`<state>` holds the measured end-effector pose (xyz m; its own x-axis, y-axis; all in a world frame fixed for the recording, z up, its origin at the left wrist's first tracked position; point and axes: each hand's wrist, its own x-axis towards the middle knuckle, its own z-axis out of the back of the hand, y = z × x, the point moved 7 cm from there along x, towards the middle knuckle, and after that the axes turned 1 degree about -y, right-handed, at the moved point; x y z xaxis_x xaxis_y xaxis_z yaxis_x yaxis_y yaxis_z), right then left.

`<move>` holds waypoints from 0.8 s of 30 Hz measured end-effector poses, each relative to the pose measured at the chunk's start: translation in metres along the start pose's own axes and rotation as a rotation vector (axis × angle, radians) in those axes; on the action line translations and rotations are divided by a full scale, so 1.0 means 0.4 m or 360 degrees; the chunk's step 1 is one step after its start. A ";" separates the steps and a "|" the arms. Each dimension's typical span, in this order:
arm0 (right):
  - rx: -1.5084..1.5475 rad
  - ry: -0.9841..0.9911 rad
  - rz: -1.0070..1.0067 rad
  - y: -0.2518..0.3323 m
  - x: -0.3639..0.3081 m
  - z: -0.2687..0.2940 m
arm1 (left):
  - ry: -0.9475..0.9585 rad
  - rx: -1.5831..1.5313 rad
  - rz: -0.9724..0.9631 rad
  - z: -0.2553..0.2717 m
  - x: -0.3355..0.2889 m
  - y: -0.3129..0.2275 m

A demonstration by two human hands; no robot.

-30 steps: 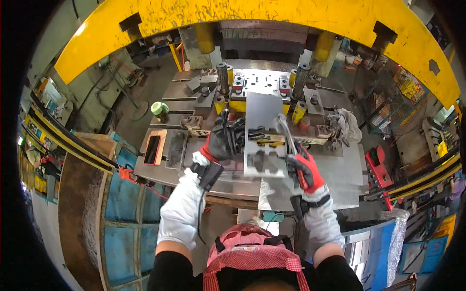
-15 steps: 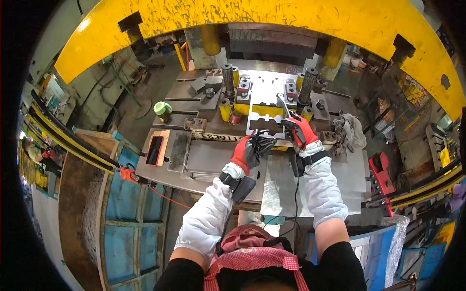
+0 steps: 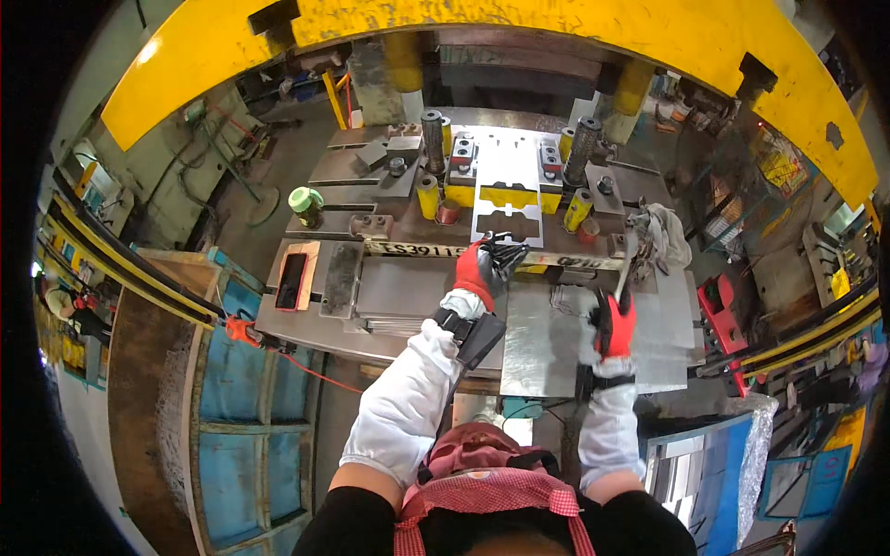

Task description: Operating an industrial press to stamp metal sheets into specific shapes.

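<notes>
A bright metal strip [image 3: 479, 218] with shaped cut-outs lies over the press die, its near end toward me. My left hand [image 3: 487, 267], in a red and black glove, is at that near edge, with fingers closed on it as far as I can see. Off to the right, my right hand [image 3: 614, 326], gloved alike and slightly blurred, is wrapped round a slim grey metal tool [image 3: 630, 258] that points up and away. Beneath and left of it, several small flat metal pieces [image 3: 567, 296] rest on a large bright sheet [image 3: 547, 350].
Dark guide posts [image 3: 433, 144] and yellow cylinders [image 3: 427, 197] rise around the die. The yellow press frame [image 3: 519, 20] arches across the far side. A phone [image 3: 291, 281], a green-lidded bottle [image 3: 306, 206] and stacked grey sheets [image 3: 399, 289] are leftward; a grey rag [image 3: 666, 236] hangs rightward.
My right hand has drawn back from the strip to the right and nearer me, carrying the slim tool. My left hand has moved slightly forward, against the strip's near edge.
</notes>
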<state>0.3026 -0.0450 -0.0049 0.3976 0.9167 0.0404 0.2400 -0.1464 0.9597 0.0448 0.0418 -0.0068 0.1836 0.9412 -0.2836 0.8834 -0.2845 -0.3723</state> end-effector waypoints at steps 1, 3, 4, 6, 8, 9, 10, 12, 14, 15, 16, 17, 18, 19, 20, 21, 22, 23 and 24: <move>-0.0089 -0.0151 -0.0001 -0.053 -0.025 0.096 | 0.0012 -0.0002 0.0012 -0.005 0.004 0.008; -0.0078 -0.0326 -0.0114 -0.123 -0.099 0.208 | 0.0013 -0.0060 0.0003 0.004 0.002 0.001; -0.0171 -0.0377 -0.0022 -0.173 -0.108 0.288 | 0.0059 -0.0079 0.0003 0.003 0.010 0.007; -0.0133 -0.0415 -0.0088 -0.245 -0.143 0.354 | 0.0048 -0.0086 0.0036 0.002 0.014 0.013; -0.0028 -0.0466 -0.0036 -0.255 -0.151 0.361 | 0.0028 -0.0090 0.0061 0.001 0.018 0.010; 0.0072 -0.0514 0.0013 -0.256 -0.158 0.365 | 0.0003 -0.0060 0.0058 0.000 0.021 0.008; 0.0196 -0.0408 -0.0153 -0.241 -0.159 0.332 | -0.0027 -0.0028 0.0050 0.007 0.018 0.003; 0.0306 -0.0374 -0.0266 -0.249 -0.154 0.323 | -0.0030 -0.0058 0.0055 0.008 0.013 -0.001; 0.0291 -0.0385 -0.0295 -0.243 -0.160 0.314 | -0.0019 -0.0071 0.0025 0.001 0.009 -0.005; 0.0276 -0.0461 -0.0243 -0.239 -0.163 0.318 | -0.0009 -0.0077 0.0036 -0.003 0.008 0.000; 0.0261 -0.0536 -0.0193 -0.233 -0.165 0.328 | -0.0007 -0.0071 0.0037 -0.008 0.008 0.003; 0.0253 -0.0542 -0.0183 -0.238 -0.159 0.345 | -0.0004 -0.0065 0.0037 -0.013 0.010 0.007; 0.0273 -0.0510 -0.0205 -0.240 -0.155 0.336 | -0.0098 -0.0025 0.0055 -0.006 0.013 0.007; 0.0293 -0.0477 -0.0228 -0.242 -0.155 0.328 | -0.0100 -0.0021 0.0053 -0.006 0.012 0.004; 0.0298 -0.0542 -0.0319 -0.248 -0.160 0.333 | -0.0104 -0.0047 0.0068 -0.005 0.012 0.004; 0.0302 -0.0545 -0.0315 -0.256 -0.158 0.343 | -0.0101 -0.0071 0.0086 -0.005 0.014 0.006; 0.0328 -0.0496 -0.0298 -0.261 -0.153 0.348 | -0.0096 -0.0068 0.0088 -0.005 0.016 0.008; 0.0353 -0.0447 -0.0281 -0.266 -0.150 0.353 | -0.0071 -0.0073 0.0089 -0.007 0.017 0.008; 0.0356 -0.0441 -0.0289 -0.265 -0.153 0.341 | -0.0060 -0.0080 0.0079 0.003 0.019 0.004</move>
<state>0.3735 -0.1363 -0.1469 0.5474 0.8047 -0.2299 0.5028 -0.0966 0.8590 0.0473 0.0484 -0.0105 0.2121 0.9185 -0.3338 0.8944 -0.3201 -0.3124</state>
